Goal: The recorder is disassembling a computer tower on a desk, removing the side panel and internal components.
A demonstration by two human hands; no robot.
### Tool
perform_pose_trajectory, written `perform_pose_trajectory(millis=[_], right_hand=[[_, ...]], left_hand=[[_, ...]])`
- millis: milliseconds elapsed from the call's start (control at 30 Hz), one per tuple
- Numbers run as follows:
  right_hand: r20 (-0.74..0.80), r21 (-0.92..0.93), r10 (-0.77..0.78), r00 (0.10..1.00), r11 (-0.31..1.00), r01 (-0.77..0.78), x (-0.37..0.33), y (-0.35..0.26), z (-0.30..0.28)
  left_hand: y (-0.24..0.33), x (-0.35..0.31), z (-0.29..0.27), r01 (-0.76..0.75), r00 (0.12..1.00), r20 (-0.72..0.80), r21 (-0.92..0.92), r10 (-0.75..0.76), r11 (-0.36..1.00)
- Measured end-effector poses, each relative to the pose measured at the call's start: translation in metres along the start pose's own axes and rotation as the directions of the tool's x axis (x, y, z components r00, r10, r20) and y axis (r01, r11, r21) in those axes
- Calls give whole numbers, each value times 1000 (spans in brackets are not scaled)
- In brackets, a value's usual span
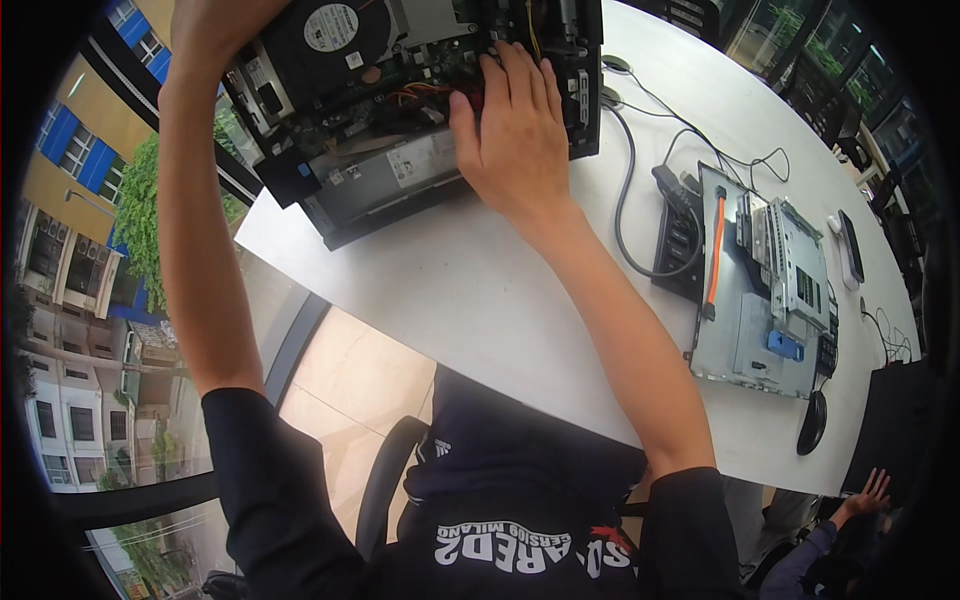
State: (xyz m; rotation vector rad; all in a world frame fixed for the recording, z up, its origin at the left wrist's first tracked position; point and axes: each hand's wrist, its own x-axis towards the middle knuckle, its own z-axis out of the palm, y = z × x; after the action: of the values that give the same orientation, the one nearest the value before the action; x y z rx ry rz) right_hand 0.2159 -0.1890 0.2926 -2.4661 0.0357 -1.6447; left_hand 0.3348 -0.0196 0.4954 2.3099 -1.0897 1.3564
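Observation:
An opened black desktop computer case [325, 228] lies at the far left of the white table, its inside facing up. My right hand [515, 150] is inside it, palm down, with fingers stretched over the green circuit board and the fingertips near some cables. Beside its thumb run thin red and yellow wires [420, 92]. A round black fan [345, 55] with a white label sits left of that hand, and a silver metal box [410, 163] lies along the near side. My left hand [225, 30] is at the case's far left corner; its fingers are cut off by the upper edge.
On the white table [450, 290], to the right, lies a metal panel [730, 345] with a drive bracket [800, 270] and an orange cable [716, 255]. Near it are a black power strip [675, 245], loose cords and a black mouse [812, 422]. Another person's hand [868, 495] shows lower right.

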Motion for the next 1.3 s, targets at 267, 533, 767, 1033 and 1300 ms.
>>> perform_pose_trajectory(millis=[267, 533, 767, 1033, 1300], right_hand=[[6, 4, -48, 999, 999, 48, -12, 15, 8], [29, -11, 20, 999, 1000, -20, -11, 19, 4], [21, 16, 17, 1000, 1000, -17, -4, 13, 6], [0, -34, 38, 999, 999, -38, -2, 5, 6], [-27, -56, 36, 999, 998, -38, -4, 16, 13]], left_hand=[[13, -6, -8, 112, 994, 23, -52, -110, 992], [33, -11, -8, 7, 997, -73, -28, -9, 1000], [-40, -2, 11, 39, 998, 45, 131, -45, 991], [-38, 0, 5, 38, 998, 37, 126, -44, 991], [-37, 2, 18, 27, 998, 44, 119, -33, 992]])
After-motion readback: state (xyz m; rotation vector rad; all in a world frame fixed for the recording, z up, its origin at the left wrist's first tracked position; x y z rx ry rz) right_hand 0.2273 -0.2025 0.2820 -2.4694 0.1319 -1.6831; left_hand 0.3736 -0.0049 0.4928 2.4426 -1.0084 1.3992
